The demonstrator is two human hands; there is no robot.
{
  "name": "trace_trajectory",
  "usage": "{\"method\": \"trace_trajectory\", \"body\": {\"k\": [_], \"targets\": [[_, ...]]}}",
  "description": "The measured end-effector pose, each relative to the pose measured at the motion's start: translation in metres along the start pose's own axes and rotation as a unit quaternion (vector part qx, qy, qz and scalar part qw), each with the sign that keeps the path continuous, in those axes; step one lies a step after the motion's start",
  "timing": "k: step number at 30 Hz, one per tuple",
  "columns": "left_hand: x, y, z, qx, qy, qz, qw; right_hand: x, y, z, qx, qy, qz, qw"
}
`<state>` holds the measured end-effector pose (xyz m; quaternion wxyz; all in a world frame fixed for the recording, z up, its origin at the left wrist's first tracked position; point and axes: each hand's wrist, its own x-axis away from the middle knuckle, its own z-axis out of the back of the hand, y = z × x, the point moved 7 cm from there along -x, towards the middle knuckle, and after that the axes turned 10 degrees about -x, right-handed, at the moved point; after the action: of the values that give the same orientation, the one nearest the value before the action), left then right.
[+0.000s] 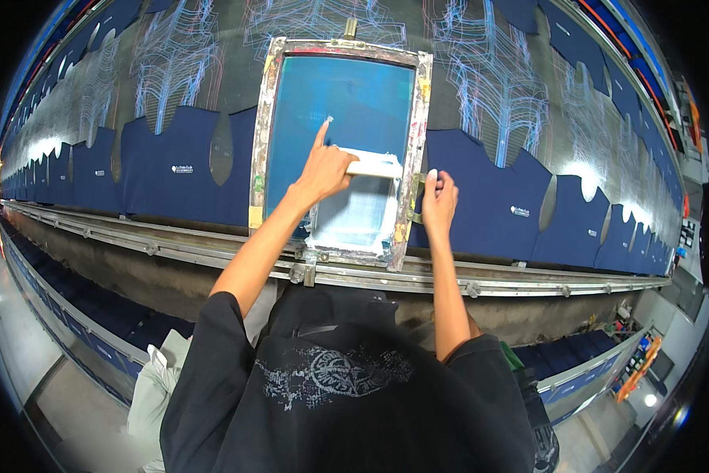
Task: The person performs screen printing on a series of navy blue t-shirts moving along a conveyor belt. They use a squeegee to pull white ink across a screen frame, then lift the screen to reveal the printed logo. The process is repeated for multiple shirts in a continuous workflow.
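Observation:
A screen-printing frame (264, 134) with a blue-green mesh lies across the table in front of me. My left hand (328, 169) grips a white squeegee (376, 165) that rests in the frame. Its index finger stretches forward, the tip touching the mesh by a small pale spot. White ink (346, 232) covers the mesh's near right part. Just outside the frame's right side, my right hand (439, 201) is closed, fingers curled, beside a metal bracket (418, 185); whatever they hold, if anything, is hidden.
Navy fabric pieces (177, 162) with small white prints lie along the table to both sides. Coloured lines mark the dark tabletop (307, 22). A metal rail (520, 285) with knobs runs along the near edge. Part of a person in pale trousers (153, 402) shows at lower left.

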<state>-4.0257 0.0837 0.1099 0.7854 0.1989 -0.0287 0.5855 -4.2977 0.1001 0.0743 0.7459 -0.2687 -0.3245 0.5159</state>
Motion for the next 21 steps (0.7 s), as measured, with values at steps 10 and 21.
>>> {"method": "trace_trajectory", "body": {"k": [10,21], "targets": [[0.183,0.023,-0.039,0.069,0.221,0.002,0.973,0.025,-0.060,-0.031,-0.291,0.040,-0.013,0.956],[0.338,-0.313,-0.006,0.027,0.165,0.043,0.985,0.170,-0.208,-0.354,-0.308,0.034,0.057,0.949]]}}
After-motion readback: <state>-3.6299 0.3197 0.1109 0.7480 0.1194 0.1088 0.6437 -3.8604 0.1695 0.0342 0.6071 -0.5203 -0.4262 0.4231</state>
